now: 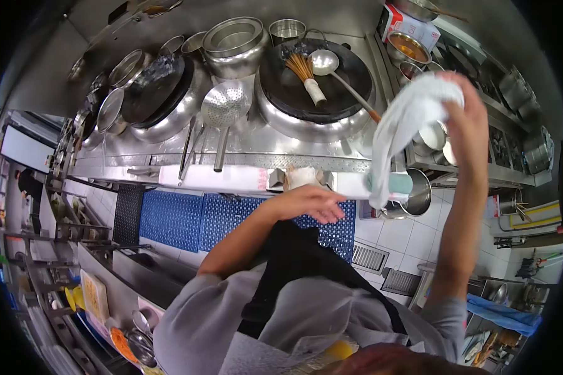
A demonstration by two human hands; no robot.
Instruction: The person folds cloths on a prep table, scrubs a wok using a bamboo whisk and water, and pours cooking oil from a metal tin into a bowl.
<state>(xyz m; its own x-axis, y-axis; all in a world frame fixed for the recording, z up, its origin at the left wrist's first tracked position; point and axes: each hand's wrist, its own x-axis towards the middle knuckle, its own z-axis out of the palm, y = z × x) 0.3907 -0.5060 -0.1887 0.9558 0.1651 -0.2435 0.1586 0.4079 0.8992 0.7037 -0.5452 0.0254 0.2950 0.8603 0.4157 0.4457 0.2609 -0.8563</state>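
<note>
A white cloth (pixel 406 119) hangs from my right hand (pixel 466 115), raised at the right of the stove; its fingers are closed on the cloth's upper end. My left hand (pixel 309 203) is in front of my body near the stove's front edge, fingers apart and holding nothing. Beyond it, a large black wok (pixel 281 94) holds a bamboo brush (pixel 309 81) and a ladle (pixel 325 62). A perforated strainer (pixel 226 103) lies on the steel stove top left of that wok. Below the hanging cloth is a folded green cloth (pixel 394 184).
A second wok (pixel 156 94) sits at the left, with steel pots (pixel 234 62) between the two. At the right are a pan of orange liquid (pixel 408 49) and a metal bucket (pixel 417 194). Blue mats (pixel 169 219) cover part of the floor. Another person (pixel 30 187) stands far left.
</note>
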